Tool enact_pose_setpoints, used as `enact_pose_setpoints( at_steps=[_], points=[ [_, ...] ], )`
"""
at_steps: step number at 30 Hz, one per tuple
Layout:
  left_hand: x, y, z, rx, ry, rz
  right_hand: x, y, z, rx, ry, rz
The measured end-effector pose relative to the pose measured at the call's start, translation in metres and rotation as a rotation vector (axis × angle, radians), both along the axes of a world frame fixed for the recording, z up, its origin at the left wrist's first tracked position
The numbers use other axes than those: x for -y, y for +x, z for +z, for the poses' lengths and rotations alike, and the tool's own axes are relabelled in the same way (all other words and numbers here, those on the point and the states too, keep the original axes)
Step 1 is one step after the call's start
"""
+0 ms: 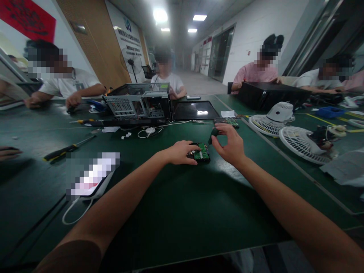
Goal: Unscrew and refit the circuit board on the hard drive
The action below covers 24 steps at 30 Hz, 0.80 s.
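Note:
A small hard drive (pixel 202 154) lies on the green table with its green circuit board facing up. My left hand (pixel 180 152) grips it from the left, fingers over the far side and thumb along the near edge. Between the thumb and fingers of my right hand (pixel 231 146) is a short dark-handled screwdriver (pixel 213 135), tilted down at the drive's right edge. Its tip is too small to make out. A second drive-like part with a green board (pixel 231 122) lies beyond my right hand.
An opened computer case (pixel 136 104) and a flat dark panel (pixel 196 110) stand ahead. On the left lie a long screwdriver (pixel 61 152) and a phone (pixel 95 174) with a white cable. White fan parts (pixel 270 119) sit on the right. Several people work around the table, one beside a black case (pixel 270 94).

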<state>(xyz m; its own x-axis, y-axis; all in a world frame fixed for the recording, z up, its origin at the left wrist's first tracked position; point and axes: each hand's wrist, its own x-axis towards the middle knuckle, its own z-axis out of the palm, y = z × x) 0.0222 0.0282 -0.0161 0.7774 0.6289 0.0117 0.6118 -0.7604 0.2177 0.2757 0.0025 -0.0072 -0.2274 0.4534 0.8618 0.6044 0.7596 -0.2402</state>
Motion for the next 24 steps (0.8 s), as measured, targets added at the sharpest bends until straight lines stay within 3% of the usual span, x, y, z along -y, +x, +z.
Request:
enact_pose_setpoints(
  at_steps=[7, 24],
  points=[
    [0.0004, 0.0008, 0.0006, -0.001, 0.002, 0.002, -0.0002, 0.0025, 0.0012, -0.001, 0.017, -0.094],
    [0.0021, 0.0011, 0.0021, 0.001, 0.0, 0.005, 0.0022, -0.0003, -0.0007, 0.04, -0.066, -0.05]
  ],
)
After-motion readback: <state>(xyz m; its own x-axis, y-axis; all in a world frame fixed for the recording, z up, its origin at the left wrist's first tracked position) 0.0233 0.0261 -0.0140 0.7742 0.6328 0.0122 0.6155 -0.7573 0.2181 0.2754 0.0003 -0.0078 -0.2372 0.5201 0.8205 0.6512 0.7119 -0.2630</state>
